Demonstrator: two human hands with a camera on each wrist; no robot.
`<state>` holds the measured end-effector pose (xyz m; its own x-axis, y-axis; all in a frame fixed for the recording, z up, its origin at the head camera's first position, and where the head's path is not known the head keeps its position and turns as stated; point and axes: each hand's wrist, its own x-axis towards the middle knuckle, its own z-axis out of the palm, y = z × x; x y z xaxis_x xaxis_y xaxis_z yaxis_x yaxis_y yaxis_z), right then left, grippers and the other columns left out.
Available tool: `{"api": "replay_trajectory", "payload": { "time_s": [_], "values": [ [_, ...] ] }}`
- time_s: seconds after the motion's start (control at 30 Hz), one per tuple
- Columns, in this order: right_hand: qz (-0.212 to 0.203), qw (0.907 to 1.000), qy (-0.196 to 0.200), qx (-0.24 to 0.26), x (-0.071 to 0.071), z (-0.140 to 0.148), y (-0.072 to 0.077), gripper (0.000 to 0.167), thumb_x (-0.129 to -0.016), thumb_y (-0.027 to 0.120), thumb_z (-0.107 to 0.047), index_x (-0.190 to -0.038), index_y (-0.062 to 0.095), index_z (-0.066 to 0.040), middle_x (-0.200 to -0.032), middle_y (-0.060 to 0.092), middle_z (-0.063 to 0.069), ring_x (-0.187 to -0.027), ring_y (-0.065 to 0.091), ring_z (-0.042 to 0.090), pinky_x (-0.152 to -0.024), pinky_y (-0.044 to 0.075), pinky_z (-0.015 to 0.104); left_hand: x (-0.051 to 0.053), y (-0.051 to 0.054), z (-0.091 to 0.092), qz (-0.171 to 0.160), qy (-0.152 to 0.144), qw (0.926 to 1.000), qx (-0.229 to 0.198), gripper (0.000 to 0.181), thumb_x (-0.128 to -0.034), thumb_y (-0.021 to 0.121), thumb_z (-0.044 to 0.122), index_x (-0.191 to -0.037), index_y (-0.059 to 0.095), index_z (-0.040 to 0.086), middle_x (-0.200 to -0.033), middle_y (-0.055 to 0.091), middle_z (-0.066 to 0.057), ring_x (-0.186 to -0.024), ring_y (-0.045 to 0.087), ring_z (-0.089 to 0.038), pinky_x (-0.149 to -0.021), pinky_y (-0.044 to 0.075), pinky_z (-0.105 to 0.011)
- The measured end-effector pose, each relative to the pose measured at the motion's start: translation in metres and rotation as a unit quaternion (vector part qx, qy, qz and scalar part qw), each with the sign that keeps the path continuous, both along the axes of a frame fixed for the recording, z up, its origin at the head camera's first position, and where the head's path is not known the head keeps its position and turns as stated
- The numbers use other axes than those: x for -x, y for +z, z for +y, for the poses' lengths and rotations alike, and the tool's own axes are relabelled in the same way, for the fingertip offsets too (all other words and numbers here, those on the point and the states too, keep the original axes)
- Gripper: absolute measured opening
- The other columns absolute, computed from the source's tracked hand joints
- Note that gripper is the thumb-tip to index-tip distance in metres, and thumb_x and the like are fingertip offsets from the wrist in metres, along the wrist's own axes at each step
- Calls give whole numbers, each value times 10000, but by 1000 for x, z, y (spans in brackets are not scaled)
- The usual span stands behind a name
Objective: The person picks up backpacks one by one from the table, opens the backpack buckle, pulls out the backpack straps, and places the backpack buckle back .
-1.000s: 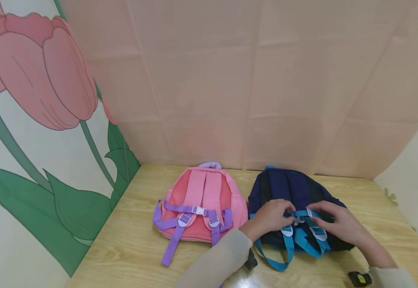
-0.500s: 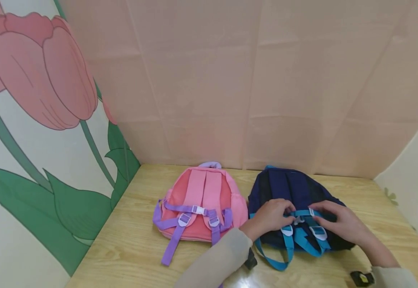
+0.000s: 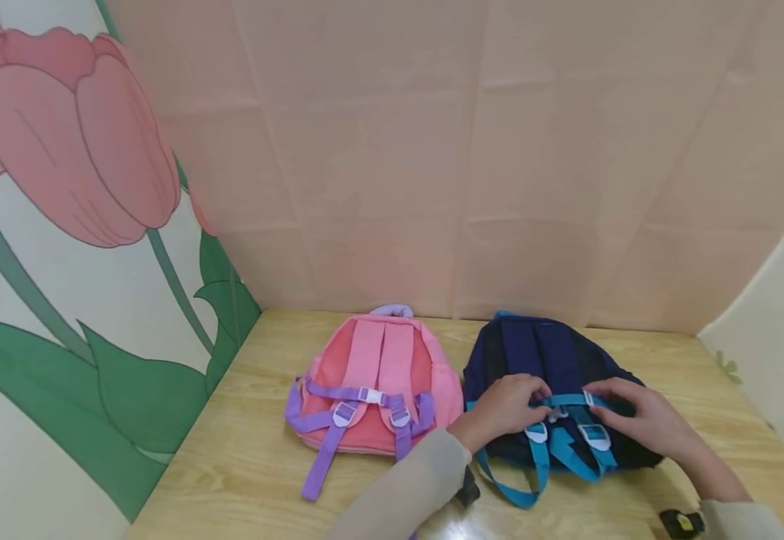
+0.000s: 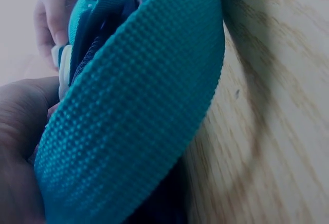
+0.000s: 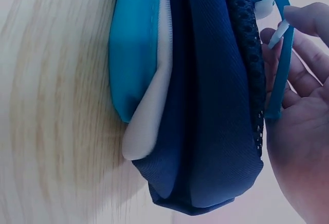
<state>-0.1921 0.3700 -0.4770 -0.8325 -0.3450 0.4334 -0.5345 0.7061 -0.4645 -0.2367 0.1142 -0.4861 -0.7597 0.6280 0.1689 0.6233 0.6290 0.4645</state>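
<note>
A navy backpack (image 3: 540, 341) lies with its shoulder straps facing up. My left hand (image 3: 508, 405) pinches the left part of its turquoise chest strap (image 3: 567, 400); a pale clear buckle part (image 3: 557, 413) shows beside the fingertips. My right hand (image 3: 650, 420) pinches a white strap slider (image 3: 589, 398) farther right along that strap. In the right wrist view, thumb and fingers hold the slider (image 5: 279, 34) on the thin strap. A wide turquoise webbing loop (image 4: 133, 95) covers much of the left wrist view and hides most of the left fingers.
A pink backpack (image 3: 364, 337) with purple straps lies close on the left, its white buckle (image 3: 372, 395) fastened. Both bags rest on a wooden table (image 3: 229, 465). A pinkish-beige sheet (image 3: 378, 150) hangs behind, and a tulip-painted wall (image 3: 74, 150) stands at left.
My right hand has slid the white slider slightly to the right along the chest strap, leaving more webbing between the hands. My left hand stays in place. The head view has shifted slightly.
</note>
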Motion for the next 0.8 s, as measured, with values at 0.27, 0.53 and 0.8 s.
{"api": "replay_trajectory", "payload": {
  "time_s": [0.27,0.53,0.8],
  "values": [
    [-109,9999,-56,15,-3,1,5,297,-826,822,-55,-1100,732,-126,-1039,716,-56,-979,570,-87,-832,385,34,1,0,2,8,-5,10000,35,179,-962,700,375,-1126,695,303,-1035,631,204,-897,541,85,-803,441,-81],
    [-188,9996,-169,100,-6,6,6,301,-830,820,-55,-1104,731,-142,-1051,714,-53,-995,551,-113,-831,376,29,1,-3,2,-3,25,10000,-45,164,-956,708,367,-1105,691,300,-1015,626,202,-886,541,78,-793,441,-86],
    [-236,9995,-205,101,-8,13,5,306,-837,818,-63,-1119,731,-143,-1065,718,-29,-1006,551,-112,-827,378,33,2,-3,2,61,10,10000,-33,157,-953,710,369,-1092,699,296,-1006,631,204,-878,544,78,-787,438,-82]
  ]
}}
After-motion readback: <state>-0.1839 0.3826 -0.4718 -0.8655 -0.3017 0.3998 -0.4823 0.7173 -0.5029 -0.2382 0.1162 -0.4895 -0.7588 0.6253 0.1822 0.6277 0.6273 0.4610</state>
